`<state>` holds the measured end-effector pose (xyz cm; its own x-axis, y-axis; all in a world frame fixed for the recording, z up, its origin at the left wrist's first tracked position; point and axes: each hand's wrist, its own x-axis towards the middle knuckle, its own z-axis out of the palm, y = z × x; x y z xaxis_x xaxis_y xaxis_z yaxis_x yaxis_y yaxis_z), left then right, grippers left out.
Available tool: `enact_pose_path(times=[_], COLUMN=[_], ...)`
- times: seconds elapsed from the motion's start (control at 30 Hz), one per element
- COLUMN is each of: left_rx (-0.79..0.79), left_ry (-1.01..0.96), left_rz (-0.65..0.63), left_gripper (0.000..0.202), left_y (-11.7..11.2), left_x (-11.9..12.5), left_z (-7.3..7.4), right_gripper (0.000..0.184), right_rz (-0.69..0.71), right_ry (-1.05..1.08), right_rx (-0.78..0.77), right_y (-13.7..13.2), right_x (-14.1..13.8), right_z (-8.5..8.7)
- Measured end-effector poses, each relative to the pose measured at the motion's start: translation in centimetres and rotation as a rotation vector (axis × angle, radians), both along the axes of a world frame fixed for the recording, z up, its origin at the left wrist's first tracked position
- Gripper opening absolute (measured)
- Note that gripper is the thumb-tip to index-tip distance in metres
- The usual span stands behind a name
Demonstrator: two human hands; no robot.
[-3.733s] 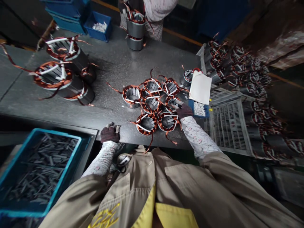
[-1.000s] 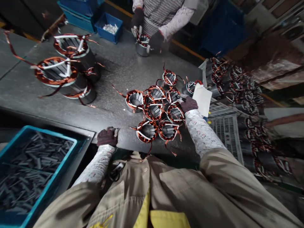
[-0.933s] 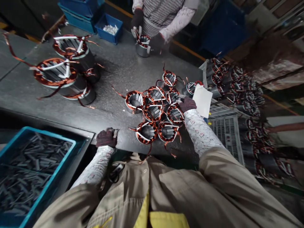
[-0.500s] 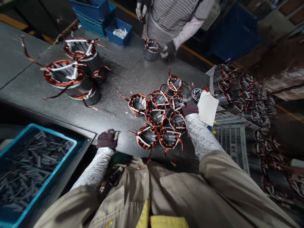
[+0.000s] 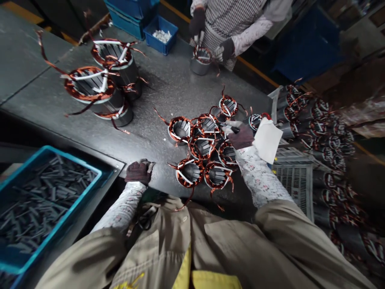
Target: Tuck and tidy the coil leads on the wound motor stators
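Note:
My left hand point(image 5: 139, 171), in a dark glove with pale fingertips, rests on the table's front edge; its fingers are curled, with nothing visible in them. My right hand point(image 5: 240, 135), gloved alike, reaches over the cluster of wound motor stators. Its fingers are closed at the rim of one stator, which the hand mostly hides. Around it stand other upright stators with copper windings and white strips: a back one point(image 5: 228, 106), a left one point(image 5: 179, 129), a middle one point(image 5: 202, 147) and two front ones point(image 5: 189, 172) point(image 5: 218, 175).
Taller stacked stators point(image 5: 90, 86) stand at the left. A blue bin point(image 5: 99, 172) of grey strips is at front left, a small blue box point(image 5: 161, 36) at the back. Opposite, a co-worker's gloved hands point(image 5: 226, 51) handle a stator point(image 5: 201, 64). Grey crates point(image 5: 293, 180) and many stators line the right.
My right hand has moved over a stator it was beside, and now covers it. My left hand stays at the table edge. The co-worker's other hand has come down to their stator. The view has shifted slightly.

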<state>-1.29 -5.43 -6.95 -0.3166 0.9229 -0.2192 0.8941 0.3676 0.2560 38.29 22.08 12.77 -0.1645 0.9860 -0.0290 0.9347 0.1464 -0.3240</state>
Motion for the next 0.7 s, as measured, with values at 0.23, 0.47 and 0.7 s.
enact_pose_path(times=[0.23, 0.47, 0.7], left_rx=[0.006, -0.006, -0.022], left_ry=[-0.002, -0.001, -0.004], left_rz=[0.021, 0.009, 0.017], left_gripper=[0.062, 0.066, 0.059], left_y=[0.2, 0.4, 0.5], left_x=[0.9, 1.6, 1.8], left_z=[0.8, 1.3, 1.1], right_gripper=[0.057, 0.061, 0.06], right_rz=[0.152, 0.107, 0.05], right_ry=[-0.375, -0.428, -0.336], right_rx=[-0.161, -0.143, -0.08], right_y=[1.9, 3.6, 2.8], right_x=[-6.2, -6.3, -5.7], right_z=[0.0, -2.4, -2.9])
